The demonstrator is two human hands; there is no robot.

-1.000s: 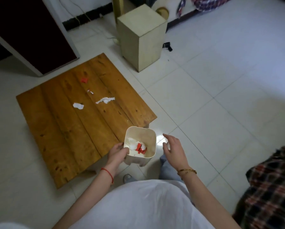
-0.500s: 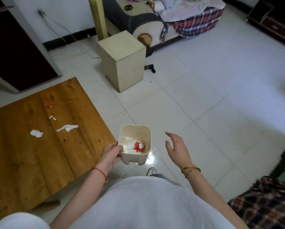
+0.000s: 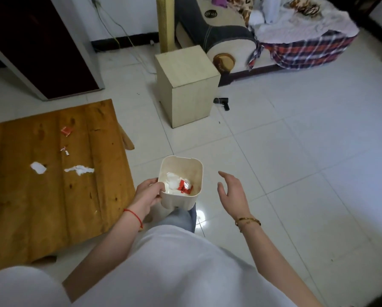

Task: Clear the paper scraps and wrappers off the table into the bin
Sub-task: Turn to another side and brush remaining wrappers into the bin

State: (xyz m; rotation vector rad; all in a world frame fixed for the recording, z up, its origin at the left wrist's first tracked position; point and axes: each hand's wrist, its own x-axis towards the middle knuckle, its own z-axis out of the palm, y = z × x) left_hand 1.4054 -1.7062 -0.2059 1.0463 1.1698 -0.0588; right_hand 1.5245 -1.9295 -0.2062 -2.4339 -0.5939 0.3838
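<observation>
My left hand (image 3: 149, 193) grips the left rim of a small cream bin (image 3: 196, 171), held off the floor right of the low wooden table (image 3: 19, 207). White paper and a red wrapper (image 3: 185, 187) lie inside the bin. My right hand (image 3: 233, 191) hovers to the bin's right, holding nothing, fingers apart. On the table lie a red wrapper (image 3: 66, 130), a small red-and-white scrap (image 3: 65, 150), a white paper piece (image 3: 38, 167) and a torn white strip (image 3: 79, 169).
A cream box-shaped stool (image 3: 185, 85) stands on the white tiled floor beyond the bin. A small black object (image 3: 223, 102) lies to its right. A sofa with plaid bedding (image 3: 296, 41) is at the back; a dark cabinet (image 3: 37, 45) is back left.
The view has swung right and up, so the table now sits at the left edge. My left hand keeps hold of the bin; my right hand has drifted further from it.
</observation>
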